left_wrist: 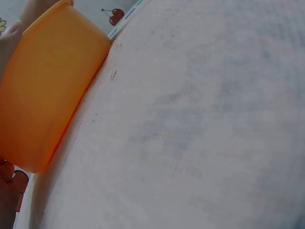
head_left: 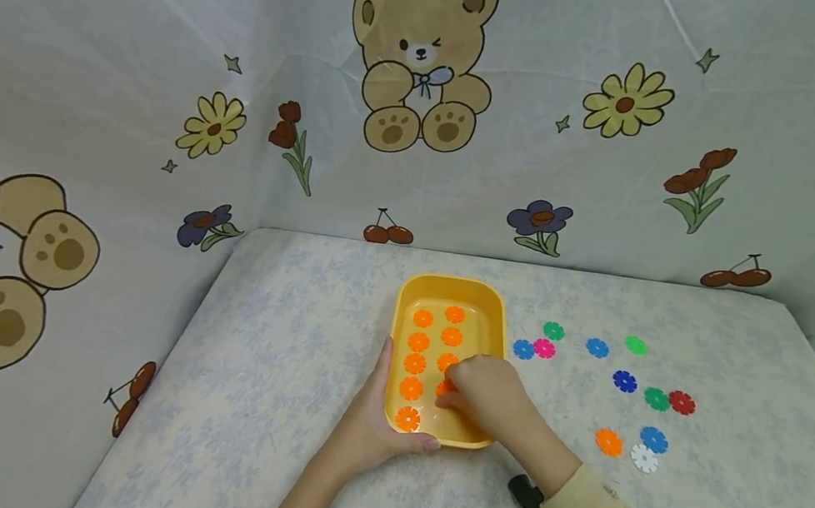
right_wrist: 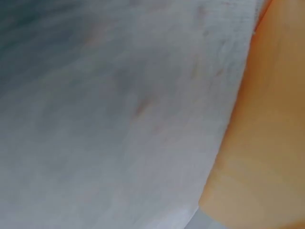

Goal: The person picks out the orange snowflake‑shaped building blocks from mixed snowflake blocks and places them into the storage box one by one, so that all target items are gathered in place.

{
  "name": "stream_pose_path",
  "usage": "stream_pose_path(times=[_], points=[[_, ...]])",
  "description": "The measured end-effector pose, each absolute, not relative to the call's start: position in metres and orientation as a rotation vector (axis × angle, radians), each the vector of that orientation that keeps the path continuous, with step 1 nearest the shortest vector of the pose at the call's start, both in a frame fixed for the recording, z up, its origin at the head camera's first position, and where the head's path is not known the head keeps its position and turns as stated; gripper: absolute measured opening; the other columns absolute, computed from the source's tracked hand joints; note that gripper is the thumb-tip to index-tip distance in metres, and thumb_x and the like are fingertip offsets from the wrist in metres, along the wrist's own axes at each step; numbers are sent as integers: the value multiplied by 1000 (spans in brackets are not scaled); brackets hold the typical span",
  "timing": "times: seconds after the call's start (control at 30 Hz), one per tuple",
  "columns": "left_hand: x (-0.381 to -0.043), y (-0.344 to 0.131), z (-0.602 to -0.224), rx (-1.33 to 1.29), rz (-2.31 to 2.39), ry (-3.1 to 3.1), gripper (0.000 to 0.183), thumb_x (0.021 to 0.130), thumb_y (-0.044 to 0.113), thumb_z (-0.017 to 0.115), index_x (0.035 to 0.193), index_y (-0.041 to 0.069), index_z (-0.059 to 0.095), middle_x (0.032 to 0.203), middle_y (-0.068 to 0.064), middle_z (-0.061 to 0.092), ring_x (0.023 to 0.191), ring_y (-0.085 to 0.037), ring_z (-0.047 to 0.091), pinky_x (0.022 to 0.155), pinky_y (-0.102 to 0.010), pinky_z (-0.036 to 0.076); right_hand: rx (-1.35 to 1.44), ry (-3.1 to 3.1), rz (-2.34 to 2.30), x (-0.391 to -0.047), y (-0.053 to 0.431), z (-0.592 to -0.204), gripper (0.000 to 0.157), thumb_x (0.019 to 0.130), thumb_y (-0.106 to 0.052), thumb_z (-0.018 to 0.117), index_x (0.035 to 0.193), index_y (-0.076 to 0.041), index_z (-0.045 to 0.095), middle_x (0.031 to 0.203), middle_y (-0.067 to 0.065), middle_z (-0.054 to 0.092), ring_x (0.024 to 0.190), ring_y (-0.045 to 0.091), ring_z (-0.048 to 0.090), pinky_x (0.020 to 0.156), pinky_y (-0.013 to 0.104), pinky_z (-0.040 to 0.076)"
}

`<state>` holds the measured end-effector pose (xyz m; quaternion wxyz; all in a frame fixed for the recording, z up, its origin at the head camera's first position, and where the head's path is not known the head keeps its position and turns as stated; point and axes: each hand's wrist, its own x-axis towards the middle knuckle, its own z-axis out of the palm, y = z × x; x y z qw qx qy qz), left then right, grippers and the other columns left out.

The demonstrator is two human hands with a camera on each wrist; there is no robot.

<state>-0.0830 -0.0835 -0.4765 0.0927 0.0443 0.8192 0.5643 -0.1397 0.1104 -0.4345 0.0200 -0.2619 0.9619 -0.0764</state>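
Observation:
A yellow plastic tray (head_left: 489, 309) stands on the table with two columns of orange notched discs (head_left: 418, 342) lying in it. My left hand (head_left: 367, 425) holds the tray at its near left corner, fingers along the left side and thumb along the near rim. In the left wrist view the tray's outer wall (left_wrist: 52, 81) fills the left side. My right hand (head_left: 485, 393) reaches over the right rim with fingers curled down, pinching an orange notched disc (head_left: 445, 387) at the right column's near end. That disc is partly hidden by the fingers. The right wrist view shows only the tray's wall (right_wrist: 267, 133) and the tablecloth.
Loose notched discs lie right of the tray: a pink disc (head_left: 544, 348), a red disc (head_left: 681, 403), a white disc (head_left: 644, 458), an orange disc (head_left: 609, 442), and several blue and green ones. A bear-print curtain (head_left: 538, 34) rises behind the table (head_left: 277, 340).

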Motion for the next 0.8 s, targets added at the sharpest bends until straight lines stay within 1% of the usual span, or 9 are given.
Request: stream_pose_path(times=[0.07,0.13,0.23,0.3,0.4,0.53,0.63,0.73,0.8], points=[[-83,-83,-477,136,1675,2431,140,60,47,94,159,38,-6,166,10,8,151,-18,22,120,-54,24,-787,2995,-307,-138,114,-429,26,80,-40,81,72,-18,69,54,-11,46,55,10,42,55,22,38],[-84,-83,-478,142,1677,2430,140,61,47,94,159,38,-6,166,9,9,151,-19,23,120,-55,24,-764,3023,-386,-135,122,-421,24,81,-39,80,83,-16,74,57,-12,47,56,8,42,54,20,38],[-85,-82,-479,154,1677,2435,140,60,47,94,159,37,-5,167,6,9,150,-20,24,119,-56,25,-712,3073,-484,-128,141,-410,31,83,-39,79,102,-14,77,63,-12,52,56,6,41,53,18,38],[-85,-81,-479,156,1681,2435,141,59,47,94,159,37,-5,167,6,10,150,-20,24,119,-57,24,-636,3080,-512,-122,157,-403,35,85,-37,78,110,-14,75,67,-11,54,56,7,41,51,19,37],[-85,-81,-478,147,1692,2434,143,58,46,95,158,39,-5,167,8,10,150,-18,24,119,-56,23,-479,3053,-480,-114,183,-398,38,86,-35,77,118,-14,72,73,-9,58,57,9,42,50,20,38],[-84,-82,-477,146,1714,2427,142,57,45,96,156,44,-6,166,11,10,150,-17,23,120,-55,22,-303,2951,-378,-108,222,-400,49,84,-34,79,126,-12,67,82,-3,63,61,11,46,50,21,42],[-85,-82,-478,160,1726,2425,141,57,44,96,155,46,-6,166,11,10,150,-17,24,120,-55,22,-228,2869,-324,-104,251,-408,57,82,-36,80,131,-10,64,89,0,65,63,12,48,51,24,43],[-85,-82,-479,172,1735,2425,141,58,43,96,156,45,-6,166,10,10,150,-17,24,120,-55,22,-199,2812,-274,-103,277,-416,64,81,-42,79,133,-9,62,94,1,67,71,14,54,54,31,46],[-85,-82,-479,178,1744,2419,142,58,42,96,156,45,-6,166,10,11,150,-17,24,120,-55,22,-189,2783,-274,-102,289,-421,66,79,-45,80,133,-10,63,97,0,67,77,15,57,56,34,47]])
